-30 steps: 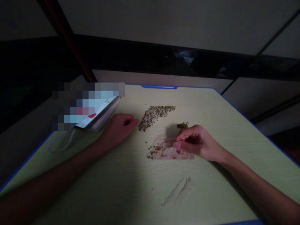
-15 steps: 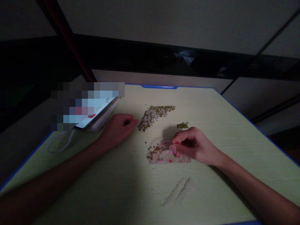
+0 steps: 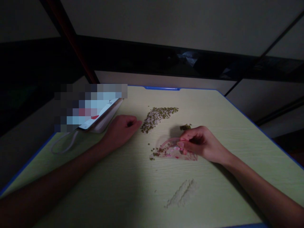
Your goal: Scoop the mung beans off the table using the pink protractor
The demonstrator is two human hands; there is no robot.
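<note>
My right hand (image 3: 200, 144) pinches a clear pink protractor (image 3: 177, 152), half-round with a flower pattern, between thumb and fingers. The protractor is tilted over the table, and a few green beans mixed with white grains (image 3: 154, 154) lie at its left end, partly seen through it. Just beyond the right hand is a small heap of green beans (image 3: 185, 127). My left hand (image 3: 123, 128) rests on the table in a loose fist, its thumb tip near a larger spread of green beans and white grains (image 3: 158, 117). Nothing shows in that fist.
A phone with a lit screen (image 3: 101, 114) leans on a pale case with a strap loop (image 3: 64, 144) at the left. Pale grains (image 3: 181, 193) lie in streaks near the front of the blue-edged table (image 3: 114, 196). Cabinet panels (image 3: 161, 22) stand behind it.
My right hand has shifted slightly right and away from me with the protractor. Some beans at its left end now lie uncovered. My left hand stays in place.
</note>
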